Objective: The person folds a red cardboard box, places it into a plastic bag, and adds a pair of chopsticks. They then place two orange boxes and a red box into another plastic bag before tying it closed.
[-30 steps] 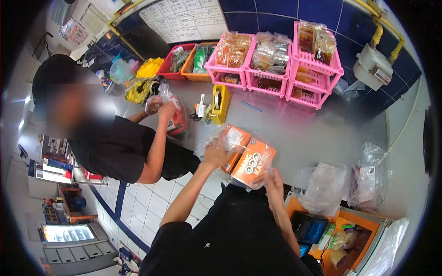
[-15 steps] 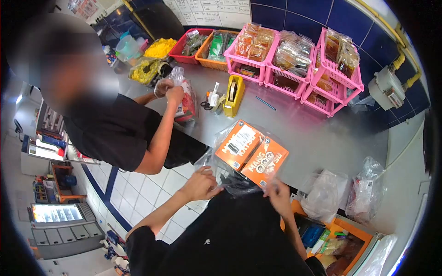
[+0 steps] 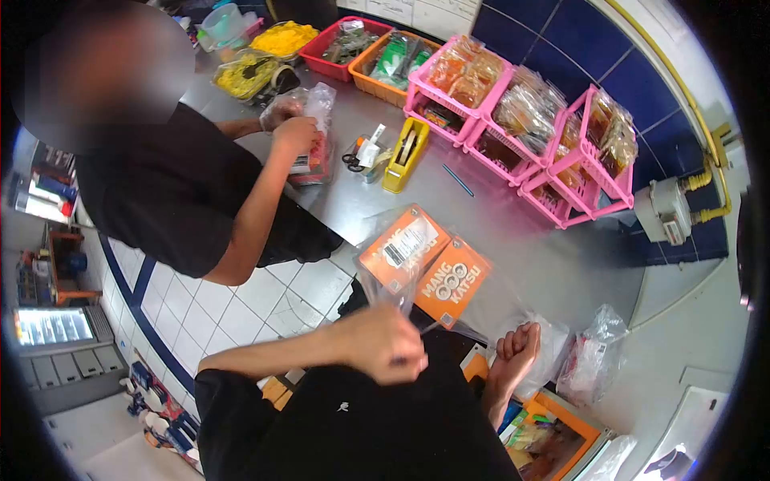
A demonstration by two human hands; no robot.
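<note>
Two orange boxes with white lettering, a left box point(image 3: 391, 271) bearing a white label and a right box point(image 3: 454, 282), lie side by side inside a clear plastic bag point(image 3: 501, 298) at the counter's front edge. My left hand point(image 3: 383, 345), slightly blurred, is closed on the bag's near left part, close to my body. On the other side my right hand point(image 3: 516, 353) is a fist gripping the bag's right part, and the film stretches between it and the boxes.
A co-worker point(image 3: 184, 184) at left handles a bagged red package point(image 3: 317, 160). Along the back stand pink baskets point(image 3: 481, 132) of sachets, a red tray point(image 3: 325, 58) and an orange tray point(image 3: 365, 76). A yellow tape dispenser point(image 3: 407, 156), scissors point(image 3: 353, 160) and a blue pen point(image 3: 458, 180) lie nearer.
My hands have moved farther apart and back from the boxes, both now fisted. The bag is drawn wider to the right. The view has shifted, and the co-worker still handles the red package.
</note>
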